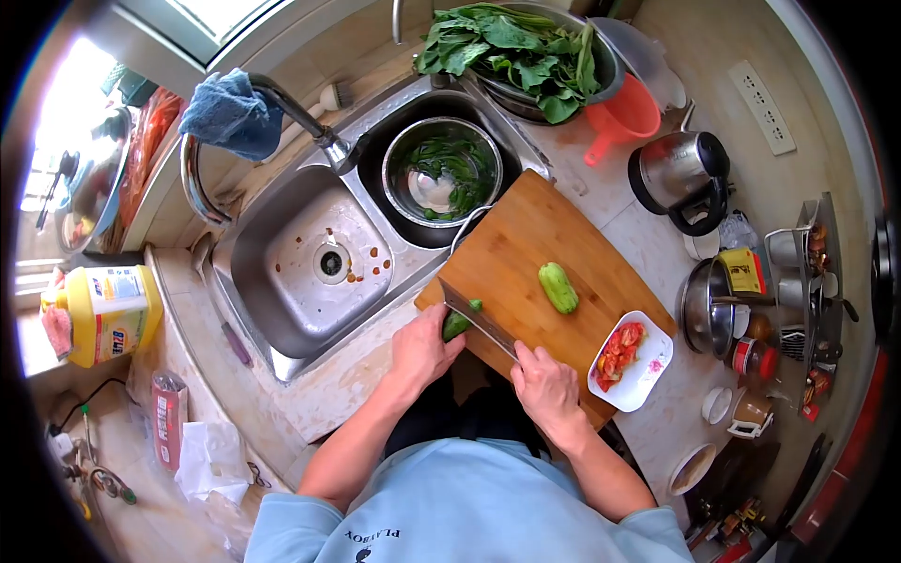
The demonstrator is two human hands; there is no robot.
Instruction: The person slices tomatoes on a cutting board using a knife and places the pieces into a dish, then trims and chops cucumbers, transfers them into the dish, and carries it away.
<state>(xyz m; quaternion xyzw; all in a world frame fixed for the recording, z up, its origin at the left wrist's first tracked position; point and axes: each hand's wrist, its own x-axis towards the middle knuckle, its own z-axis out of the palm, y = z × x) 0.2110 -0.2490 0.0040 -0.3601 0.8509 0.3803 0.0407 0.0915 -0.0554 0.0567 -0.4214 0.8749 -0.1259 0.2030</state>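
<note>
On the wooden cutting board (pixel 526 235), near its left corner, my left hand (pixel 422 347) is closed around a dark green cucumber (pixel 455 326). My right hand (pixel 547 389) grips the handle of a knife (pixel 477 319), whose wide blade lies across the cucumber's upper end. A small green tip shows just beyond the blade. A second, lighter green piece (pixel 558 287) lies alone on the middle of the board. At the board's right edge sits a white dish (pixel 650 372) with chopped red pieces (pixel 620 355), probably tomato.
Left of the board is a double sink (pixel 282 244); a metal bowl (pixel 394 178) with greens and water stands in one basin. Leafy vegetables (pixel 526 52) fill a basin behind. A kettle (pixel 674 174), red scoop (pixel 627 111) and metal bowls (pixel 699 305) stand right.
</note>
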